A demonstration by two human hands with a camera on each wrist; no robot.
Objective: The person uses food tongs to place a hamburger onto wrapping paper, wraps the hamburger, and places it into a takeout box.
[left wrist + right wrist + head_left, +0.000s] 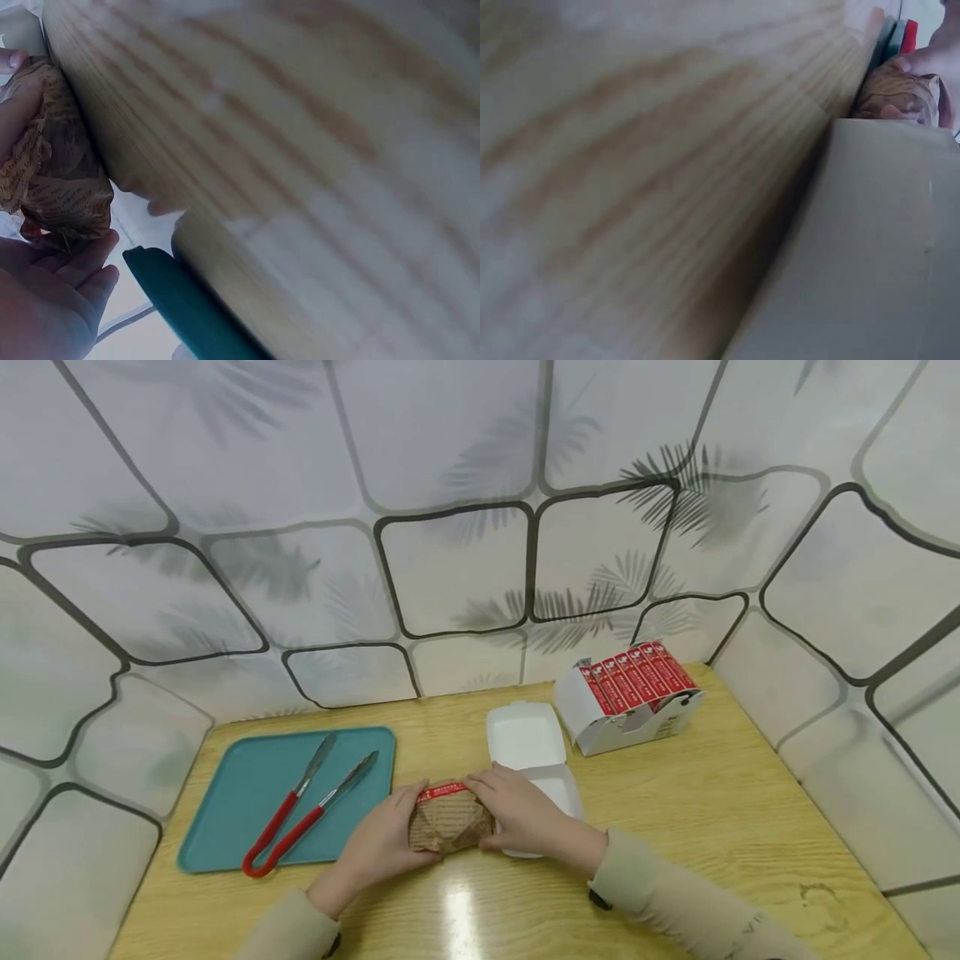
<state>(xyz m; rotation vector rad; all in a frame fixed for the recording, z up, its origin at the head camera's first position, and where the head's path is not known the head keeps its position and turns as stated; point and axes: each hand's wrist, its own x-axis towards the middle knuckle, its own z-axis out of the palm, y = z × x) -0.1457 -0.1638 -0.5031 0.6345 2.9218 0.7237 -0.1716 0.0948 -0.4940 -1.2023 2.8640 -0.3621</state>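
Observation:
A package wrapped in brown printed paper (450,823), with a red label strip along its top, sits between both hands over the table. My left hand (387,833) grips its left side, thumb at the near edge and fingers toward the far edge. From the right, my right hand (525,814) holds the other end, fingers over the top by the red strip. The left wrist view shows the crumpled paper package (64,161) with left fingers (90,262) against its end. An open white clamshell box (525,739) stands behind and partly under the right hand.
On the left, a teal tray (225,810) carries tongs with red handles (281,827), their bend overhanging the near rim. A white cardboard holder with several red-labelled packs (637,681) stands at the back right. Patterned fabric walls (457,572) enclose the wooden table (712,810).

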